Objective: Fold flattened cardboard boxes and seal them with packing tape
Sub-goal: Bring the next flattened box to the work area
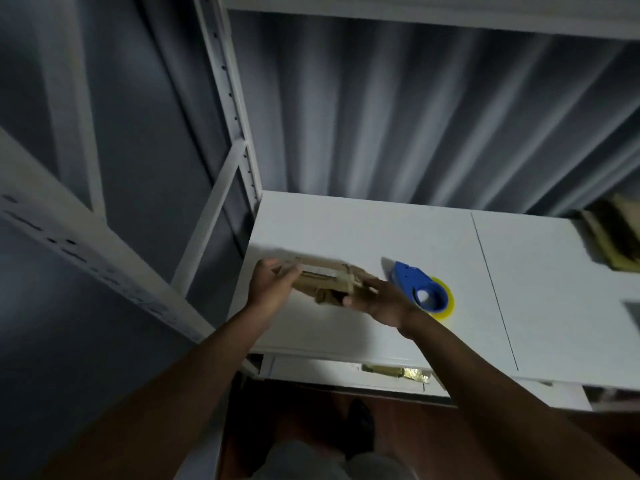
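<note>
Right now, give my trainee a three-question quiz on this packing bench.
1. True or false: the tape dispenser lies on the white table, in neither hand.
2. Which hands hold the small cardboard box? A) left only B) right only C) both
3. Fill in: the body of the tape dispenser is ____ and its roll is yellow.

Key:
1. True. It lies just beyond the right hand.
2. C. The left hand takes one end and the right hand the other.
3. Blue.
</note>
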